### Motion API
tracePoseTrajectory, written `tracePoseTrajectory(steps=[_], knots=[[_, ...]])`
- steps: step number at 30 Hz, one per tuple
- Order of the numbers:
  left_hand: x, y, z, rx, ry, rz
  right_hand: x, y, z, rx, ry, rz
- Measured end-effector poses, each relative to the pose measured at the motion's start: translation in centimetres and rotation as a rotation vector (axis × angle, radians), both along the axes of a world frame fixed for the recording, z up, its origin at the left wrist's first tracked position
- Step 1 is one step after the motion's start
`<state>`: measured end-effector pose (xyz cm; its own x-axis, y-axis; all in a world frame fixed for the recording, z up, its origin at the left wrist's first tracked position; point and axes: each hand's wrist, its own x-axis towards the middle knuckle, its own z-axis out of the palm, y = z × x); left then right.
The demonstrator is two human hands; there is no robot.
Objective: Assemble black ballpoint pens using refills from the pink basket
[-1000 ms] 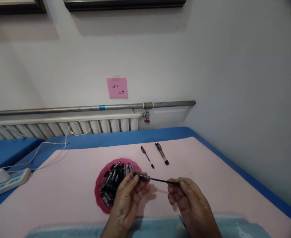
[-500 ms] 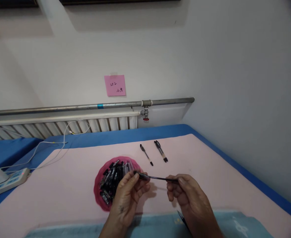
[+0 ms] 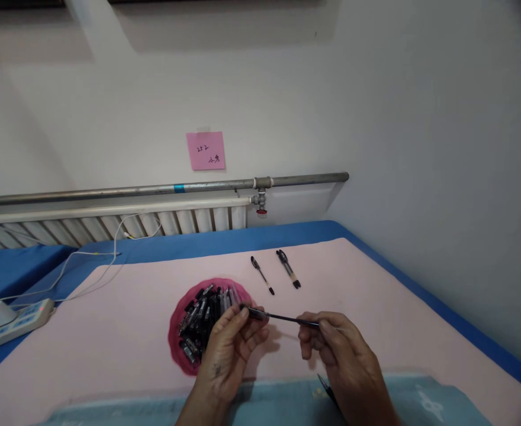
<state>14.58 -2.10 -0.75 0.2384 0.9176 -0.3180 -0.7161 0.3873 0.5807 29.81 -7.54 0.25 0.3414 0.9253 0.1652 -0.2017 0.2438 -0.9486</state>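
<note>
My left hand [image 3: 231,340] pinches the dark, capped-looking end of a black pen [image 3: 282,318] between thumb and fingers. My right hand [image 3: 338,343] grips its other end, a black piece. A thin dark length spans the gap between my hands, nearly level; whether it is barrel or refill I cannot tell. Behind my left hand, a pink scalloped dish [image 3: 174,337] holds many black and clear pen parts [image 3: 200,316]. Another dark pen-like piece with a pointed tip [image 3: 325,386] lies below my right hand, partly hidden by it.
Farther back lie a single pen [image 3: 263,276] and a small bundle of pens [image 3: 289,269] on the pink sheet [image 3: 109,331]. A blue-green cloth [image 3: 154,408] runs along the near edge. At left are a power strip [image 3: 18,325] and white cables; a radiator [image 3: 176,223] stands behind.
Almost nothing differs. Both hands keep their hold on the pen, and the view has tipped very slightly.
</note>
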Motion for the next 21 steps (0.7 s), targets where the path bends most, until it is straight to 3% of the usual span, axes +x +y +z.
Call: tracePoseTrajectory(steps=[21], knots=[[0.03,-0.08,-0.03,-0.006,-0.002,-0.035,0.14,-0.13,0.17,0.005,-0.088,0.009]])
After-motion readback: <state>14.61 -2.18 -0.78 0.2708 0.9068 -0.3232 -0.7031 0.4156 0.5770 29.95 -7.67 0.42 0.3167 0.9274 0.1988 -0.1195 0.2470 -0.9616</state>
